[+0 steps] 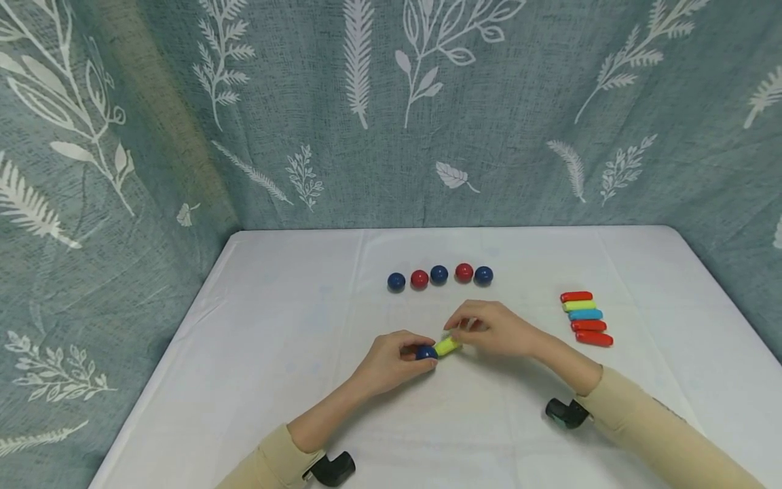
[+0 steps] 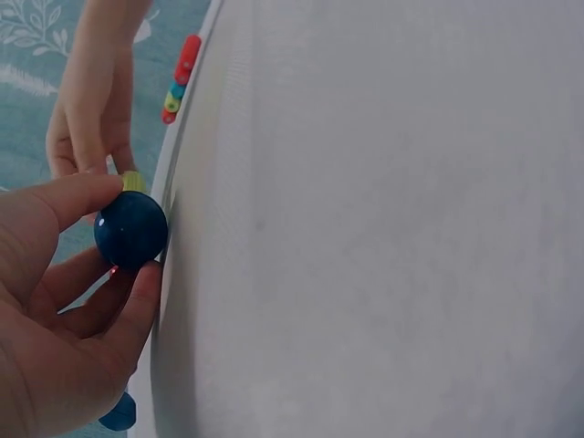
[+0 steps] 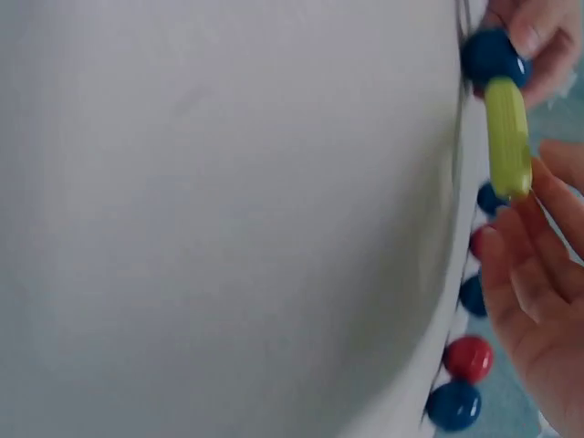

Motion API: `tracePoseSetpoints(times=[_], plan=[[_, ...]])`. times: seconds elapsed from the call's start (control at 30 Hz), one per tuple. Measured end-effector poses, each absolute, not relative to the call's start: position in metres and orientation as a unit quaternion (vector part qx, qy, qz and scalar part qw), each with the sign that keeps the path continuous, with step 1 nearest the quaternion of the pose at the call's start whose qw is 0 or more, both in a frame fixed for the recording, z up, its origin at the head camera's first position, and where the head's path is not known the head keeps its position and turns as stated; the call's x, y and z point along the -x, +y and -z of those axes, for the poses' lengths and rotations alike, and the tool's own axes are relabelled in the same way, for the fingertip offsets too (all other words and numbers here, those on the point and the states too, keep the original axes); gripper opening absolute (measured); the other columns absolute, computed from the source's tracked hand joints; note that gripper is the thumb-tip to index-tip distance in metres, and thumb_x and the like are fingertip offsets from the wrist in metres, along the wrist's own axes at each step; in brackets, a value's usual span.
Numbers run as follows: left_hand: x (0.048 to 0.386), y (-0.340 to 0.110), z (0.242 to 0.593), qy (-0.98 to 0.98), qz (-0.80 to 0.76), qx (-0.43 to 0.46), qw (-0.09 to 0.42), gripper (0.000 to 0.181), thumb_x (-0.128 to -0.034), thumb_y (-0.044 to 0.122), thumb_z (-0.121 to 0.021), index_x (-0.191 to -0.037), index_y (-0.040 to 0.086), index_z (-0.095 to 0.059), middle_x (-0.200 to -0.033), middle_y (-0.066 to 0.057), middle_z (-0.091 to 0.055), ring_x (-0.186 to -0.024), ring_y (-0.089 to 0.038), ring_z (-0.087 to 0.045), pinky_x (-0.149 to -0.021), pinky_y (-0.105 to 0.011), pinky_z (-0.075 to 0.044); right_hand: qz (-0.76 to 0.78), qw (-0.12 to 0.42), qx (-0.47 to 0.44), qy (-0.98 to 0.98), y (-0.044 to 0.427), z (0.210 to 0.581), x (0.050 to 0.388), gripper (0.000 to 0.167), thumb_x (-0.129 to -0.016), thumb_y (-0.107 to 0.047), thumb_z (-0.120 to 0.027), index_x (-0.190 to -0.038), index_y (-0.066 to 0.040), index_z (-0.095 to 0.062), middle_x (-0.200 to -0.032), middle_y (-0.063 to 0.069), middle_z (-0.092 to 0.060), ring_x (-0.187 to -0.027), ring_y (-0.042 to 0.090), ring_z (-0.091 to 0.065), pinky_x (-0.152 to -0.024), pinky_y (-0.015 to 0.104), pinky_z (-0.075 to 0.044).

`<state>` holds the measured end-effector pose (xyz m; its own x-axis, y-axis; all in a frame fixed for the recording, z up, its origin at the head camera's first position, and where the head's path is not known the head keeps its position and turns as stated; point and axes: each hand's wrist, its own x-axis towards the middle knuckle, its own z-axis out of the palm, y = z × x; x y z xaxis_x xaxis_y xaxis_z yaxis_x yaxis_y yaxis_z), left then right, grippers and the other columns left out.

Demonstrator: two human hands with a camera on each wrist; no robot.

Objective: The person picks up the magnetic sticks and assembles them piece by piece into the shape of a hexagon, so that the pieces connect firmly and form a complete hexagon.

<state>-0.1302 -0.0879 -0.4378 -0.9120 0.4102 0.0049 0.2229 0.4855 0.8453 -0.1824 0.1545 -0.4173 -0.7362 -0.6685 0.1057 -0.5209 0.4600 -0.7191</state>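
My left hand (image 1: 394,360) pinches a dark blue ball (image 2: 132,230) between thumb and fingers, low over the white table. A ribbed yellow-green rod (image 3: 507,137) extends from the ball toward my right hand (image 1: 497,329), one end meeting the ball. At the rod's far end, the right fingertips (image 3: 540,173) are very close or touching. The right wrist view shows that end uncovered, with the thumb beside it and the fingers loosely bent. Whether the rod sits on the table is unclear.
Behind the hands, a row of dark blue balls (image 1: 439,274) and red balls (image 1: 464,273) lies on the white tablecloth (image 1: 275,305). Several short rods are stacked side by side at right, including a red rod (image 1: 594,338) and a blue rod (image 1: 585,314). A patterned curtain (image 1: 379,176) stands behind.
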Motion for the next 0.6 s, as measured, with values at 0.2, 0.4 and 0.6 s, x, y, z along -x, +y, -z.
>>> tracePoseSetpoints(times=[0.2, 0.4, 0.6], plan=[[0.13, -0.088, 0.438, 0.858, -0.47, -0.177, 0.104, 0.031, -0.0858, 0.022, -0.076, -0.113, 0.008, -0.072, -0.109, -0.005, -0.068, -0.093, -0.014, -0.061, -0.079, -0.021, -0.051, 0.394, -0.046, 0.204, 0.895, 0.169, 0.419, 0.209, 0.021, -0.092, -0.008, -0.067, -0.112, -0.003, -0.068, -0.109, 0.012, -0.063, -0.095, 0.026, -0.06, -0.08, 0.04, -0.053], [0.129, -0.089, 0.438, 0.855, -0.477, -0.177, 0.106, 0.03, -0.0859, 0.021, -0.075, -0.113, 0.008, -0.072, -0.109, -0.005, -0.068, -0.093, -0.014, -0.06, -0.078, -0.019, -0.05, 0.39, -0.032, 0.116, 0.913, 0.179, 0.424, 0.231, 0.033, -0.092, -0.011, -0.066, -0.123, 0.001, -0.062, -0.125, 0.023, -0.052, -0.106, 0.037, -0.054, -0.087, 0.05, -0.047], [0.129, -0.089, 0.438, 0.855, -0.476, -0.182, 0.101, 0.03, -0.0861, 0.021, -0.075, -0.112, 0.008, -0.072, -0.109, -0.005, -0.068, -0.093, -0.014, -0.06, -0.078, -0.019, -0.05, 0.378, -0.014, 0.102, 0.92, 0.179, 0.428, 0.241, 0.038, -0.089, -0.016, -0.071, -0.122, 0.001, -0.062, -0.125, 0.024, -0.051, -0.108, 0.037, -0.053, -0.089, 0.05, -0.045]])
